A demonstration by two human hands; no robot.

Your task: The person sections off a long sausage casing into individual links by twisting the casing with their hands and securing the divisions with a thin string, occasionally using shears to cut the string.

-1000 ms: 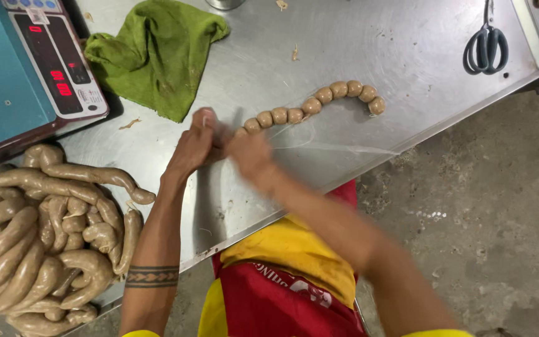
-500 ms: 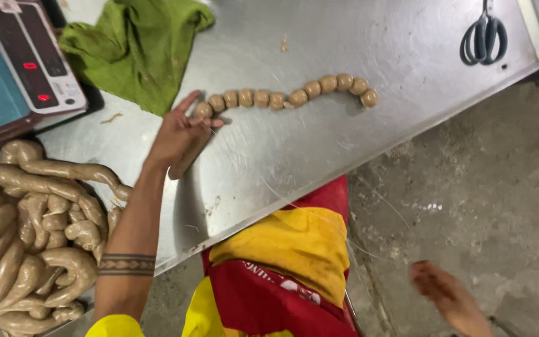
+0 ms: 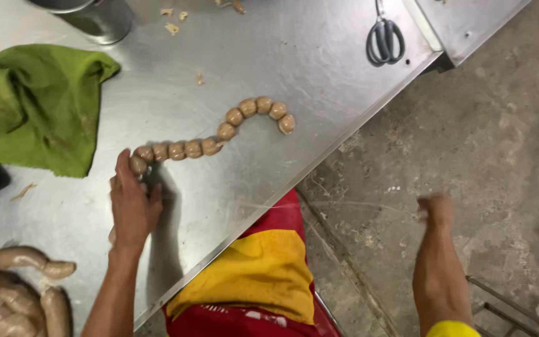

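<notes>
Links: a chain of small tied balls curves across the counter, its near end under the left hand, fingers spread flat and pinning it. Judging by the thick unlinked casings at lower left, much remains. The right hand hangs off the counter edge over the floor, blurred, seemingly loosely closed on nothing. Open steel lies between cloth and scissors.

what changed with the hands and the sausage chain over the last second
The right hand let go of the chain of small sausage links and swung out off the steel table over the floor. The left hand stayed at the chain's near end. Chain, green cloth and scissors kept their places.
</notes>
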